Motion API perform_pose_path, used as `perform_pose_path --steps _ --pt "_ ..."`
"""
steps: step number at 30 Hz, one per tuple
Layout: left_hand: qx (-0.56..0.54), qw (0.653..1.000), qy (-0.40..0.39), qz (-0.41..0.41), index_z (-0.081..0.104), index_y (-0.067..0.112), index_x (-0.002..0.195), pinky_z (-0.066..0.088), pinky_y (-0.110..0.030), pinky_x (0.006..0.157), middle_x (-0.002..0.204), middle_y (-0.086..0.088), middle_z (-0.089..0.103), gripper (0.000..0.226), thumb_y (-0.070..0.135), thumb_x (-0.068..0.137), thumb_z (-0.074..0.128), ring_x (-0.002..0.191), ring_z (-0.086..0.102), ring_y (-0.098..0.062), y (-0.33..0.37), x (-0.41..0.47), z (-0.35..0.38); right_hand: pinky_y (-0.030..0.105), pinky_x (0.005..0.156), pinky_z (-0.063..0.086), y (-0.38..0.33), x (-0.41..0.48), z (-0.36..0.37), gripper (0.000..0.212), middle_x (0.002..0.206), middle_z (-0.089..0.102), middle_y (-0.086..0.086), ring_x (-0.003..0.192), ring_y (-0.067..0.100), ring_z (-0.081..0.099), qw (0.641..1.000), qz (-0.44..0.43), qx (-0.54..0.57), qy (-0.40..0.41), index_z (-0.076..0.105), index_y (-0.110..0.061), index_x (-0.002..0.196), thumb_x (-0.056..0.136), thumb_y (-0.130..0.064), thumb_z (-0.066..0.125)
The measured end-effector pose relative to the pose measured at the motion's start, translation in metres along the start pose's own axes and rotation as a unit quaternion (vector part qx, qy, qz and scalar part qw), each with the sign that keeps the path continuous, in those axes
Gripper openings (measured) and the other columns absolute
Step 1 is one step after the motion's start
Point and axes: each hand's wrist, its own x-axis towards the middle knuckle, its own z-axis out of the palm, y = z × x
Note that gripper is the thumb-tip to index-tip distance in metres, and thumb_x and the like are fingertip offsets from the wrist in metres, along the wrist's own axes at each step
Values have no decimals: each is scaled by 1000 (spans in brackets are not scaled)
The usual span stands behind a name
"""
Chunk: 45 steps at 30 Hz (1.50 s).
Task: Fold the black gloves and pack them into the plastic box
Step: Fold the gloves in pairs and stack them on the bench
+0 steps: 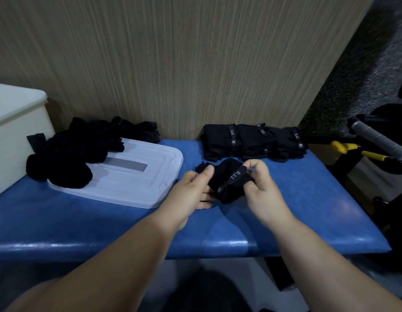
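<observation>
Left hand: We see our left hand [193,190] pinching the left end of the glove, with the thumb on top and the fingers tucked beneath it.
Right hand: Our right hand [260,188] pinches the glove's right end between the thumb and curled fingers.
Glove in hand: One black glove [231,183] with pale lettering on its strap is bunched between both hands, near the middle of the worktop.
Folded gloves: We count three folded black bundles in a row [251,140] along the back edge, toward the back right corner.
Loose gloves: A heap of unfolded black gloves [78,149] sits toward the back left corner. It lies partly on the lid and touches the box.
Lid: A white lid [139,183] lies flat on the left half of the worktop.
Plastic box: The pale plastic box [13,131] stands at the left edge and is only partly in view. We cannot tell what is inside.
Worktop: The blue padded worktop [308,199] stands against a wood-grain wall panel [173,64].
Beyond the right edge: We see a yellow-handled tool [344,146] and a grey grip [375,140].
</observation>
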Motion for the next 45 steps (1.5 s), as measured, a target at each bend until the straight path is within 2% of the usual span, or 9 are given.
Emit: perform_pose_path --steps 8,12,15,19,24,30,35,41,45 --pt "-153 979 134 14 36 15 88 57 -30 65 98 -15 63 25 4 93 58 83 67 -23 -1 13 -2 35 69 38 1 -1 -1 48 83 61 -5 72 16 50 972 77 182 -125 43 -23 106 72 10 44" --pt "-152 978 144 26 40 18 89 55 -33 71 101 -14 62 24 4 92 59 88 65 -23 -3 17 -2 39 84 52 -2 2 -4 48 94 61 9 87 23 60 921 202 314 -111 48 -18 117 72 -17 62" --pt "-132 981 138 29 40 19 91 54 -34 75 93 -7 59 23 5 93 59 80 62 -19 -4 16 2 28 68 53 -5 2 -3 41 86 65 7 78 17 64 928 261 240 -113 62 -12 99 79 -47 66" --pt "-96 984 147 28 39 21 88 48 -42 77 89 -10 54 21 12 93 58 83 53 -24 -5 18 1 20 57 49 -6 0 -4 5 77 68 3 67 11 64 938 261 183 -135 66 -11 91 91 -11 60" --pt "-126 979 157 28 38 22 84 45 -42 75 87 -7 48 23 11 94 55 84 50 -24 -5 19 3 25 59 36 -13 4 -6 31 73 63 -2 64 10 53 945 250 162 -136 66 -22 103 90 0 48" --pt "-8 988 143 56 42 20 85 53 -42 78 81 0 53 20 13 92 60 73 56 -18 -6 14 7 27 58 38 -15 2 -7 44 77 58 4 67 14 51 945 242 187 -119 66 -28 107 87 1 40" --pt "155 974 135 97 55 22 86 43 -19 67 92 1 59 11 25 89 65 78 55 -7 -7 6 8 28 59 36 -17 2 -8 39 75 59 5 68 17 52 958 217 169 -86 66 -25 103 87 1 41" --pt "23 1000 -4 8 60 21 106 53 -30 86 105 0 69 31 48 94 49 96 67 -15 -5 3 15 23 90 44 -17 -2 -3 43 102 68 -3 100 9 60 965 162 153 -141 61 -23 124 88 -1 54" --pt "-7 1000 10 -14 55 18 114 53 -35 91 108 -1 70 45 54 87 57 100 68 -17 -5 4 11 20 89 45 -11 0 -3 57 117 66 0 108 7 58 955 182 150 -177 52 -18 134 80 1 51"
